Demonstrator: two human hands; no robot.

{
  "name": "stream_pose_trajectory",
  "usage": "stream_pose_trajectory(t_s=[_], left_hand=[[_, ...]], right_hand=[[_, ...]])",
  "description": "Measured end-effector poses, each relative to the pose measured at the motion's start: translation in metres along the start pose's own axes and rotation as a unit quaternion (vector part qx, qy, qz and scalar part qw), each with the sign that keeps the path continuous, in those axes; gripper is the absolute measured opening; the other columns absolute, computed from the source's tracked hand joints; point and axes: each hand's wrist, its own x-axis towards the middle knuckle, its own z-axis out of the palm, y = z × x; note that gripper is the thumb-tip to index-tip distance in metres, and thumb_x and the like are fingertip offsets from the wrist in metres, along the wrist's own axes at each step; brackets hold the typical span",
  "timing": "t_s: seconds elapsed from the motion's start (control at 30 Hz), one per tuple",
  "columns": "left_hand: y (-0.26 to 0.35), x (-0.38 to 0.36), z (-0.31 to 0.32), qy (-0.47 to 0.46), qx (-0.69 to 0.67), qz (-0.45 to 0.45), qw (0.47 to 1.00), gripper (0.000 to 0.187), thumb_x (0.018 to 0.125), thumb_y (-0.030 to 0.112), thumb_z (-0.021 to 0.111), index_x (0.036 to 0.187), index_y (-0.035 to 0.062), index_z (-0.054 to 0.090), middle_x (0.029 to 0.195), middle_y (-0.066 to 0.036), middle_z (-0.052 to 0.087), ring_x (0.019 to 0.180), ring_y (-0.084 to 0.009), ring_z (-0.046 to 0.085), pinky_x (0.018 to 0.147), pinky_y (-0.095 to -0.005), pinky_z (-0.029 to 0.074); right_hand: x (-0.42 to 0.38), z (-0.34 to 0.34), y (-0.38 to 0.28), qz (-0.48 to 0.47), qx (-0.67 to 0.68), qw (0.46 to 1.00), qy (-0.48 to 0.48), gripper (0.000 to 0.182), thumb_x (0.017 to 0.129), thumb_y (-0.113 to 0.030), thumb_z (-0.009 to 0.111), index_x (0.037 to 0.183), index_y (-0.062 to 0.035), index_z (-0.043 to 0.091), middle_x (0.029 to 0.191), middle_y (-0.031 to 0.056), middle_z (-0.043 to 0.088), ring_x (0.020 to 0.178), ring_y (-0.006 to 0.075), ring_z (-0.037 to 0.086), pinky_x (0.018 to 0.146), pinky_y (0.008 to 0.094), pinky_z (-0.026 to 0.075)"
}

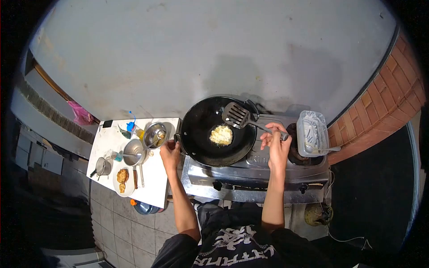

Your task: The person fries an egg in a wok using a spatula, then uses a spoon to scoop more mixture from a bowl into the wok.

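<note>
One pale, yellowish portion of food [221, 135] lies in the bottom of the black wok [196, 117], which sits on the left side of the stove [263, 178]. From my end, its top looks soft and lumpy, without the deep colour of the browned pieces [122, 176] on the white plate [126, 190] by the near edge of the worktop [154, 187]. I'd judge those pieces cooked and out of the pan, and the portion in the wok only partway there; its underside I can't see.

My left hand [170, 156] has its fingers closed on the wok's left handle. My right hand [278, 144] holds the spatula [236, 115] by the handle end, some fingers loosely spread, and the blade hangs over the wok, apart from the food.

Towards the worktop's far right corner, a steel bowl [155, 135] has something yellowish in it, though I can't tell how much. Right of the wok, a clear plastic container [313, 134] shows whitish smears, with a spoon [324, 149] leaning over its near right corner.
</note>
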Motion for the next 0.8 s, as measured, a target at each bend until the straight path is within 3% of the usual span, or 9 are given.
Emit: stream_pose_trajectory(t_s=[0.33, 0.57, 0.8], left_hand=[[-0.008, 0.005, 0.003, 0.007, -0.047, 0.006, 0.999, 0.022, 0.081, 0.012, 0.070, 0.089, -0.0075, 0.062, 0.076, -0.013, 0.067, 0.068, -0.0165, 0.063, 0.065, -0.0296, 0.049], [-0.020, -0.002, 0.013, 0.019, -0.086, -0.012, 0.996, 0.026, 0.085, 0.011, 0.066, 0.102, -0.0081, 0.061, 0.084, -0.013, 0.067, 0.074, -0.0142, 0.061, 0.069, -0.0278, 0.048], [0.001, -0.015, 0.008, 0.020, -0.117, -0.015, 0.993, 0.030, 0.088, 0.010, 0.063, 0.111, -0.0085, 0.060, 0.089, -0.012, 0.067, 0.077, -0.0139, 0.060, 0.071, -0.0276, 0.048]], right_hand=[[-0.004, -0.004, -0.005, -0.011, -0.031, 0.999, -0.007, 0.022, 0.096, -0.010, 0.041, 0.095, 0.0023, 0.059, 0.068, 0.0118, 0.060, 0.049, 0.0103, 0.051, 0.044, 0.0247, 0.042], [-0.009, -0.005, -0.009, 0.010, -0.009, 1.000, -0.014, 0.018, 0.095, -0.007, 0.045, 0.093, 0.0026, 0.060, 0.066, 0.0095, 0.060, 0.049, 0.0067, 0.051, 0.043, 0.0220, 0.044], [-0.009, -0.004, -0.012, -0.003, -0.020, 1.000, -0.006, 0.022, 0.098, -0.013, 0.042, 0.094, 0.0011, 0.058, 0.066, 0.0102, 0.059, 0.048, 0.0096, 0.052, 0.044, 0.0241, 0.042]])
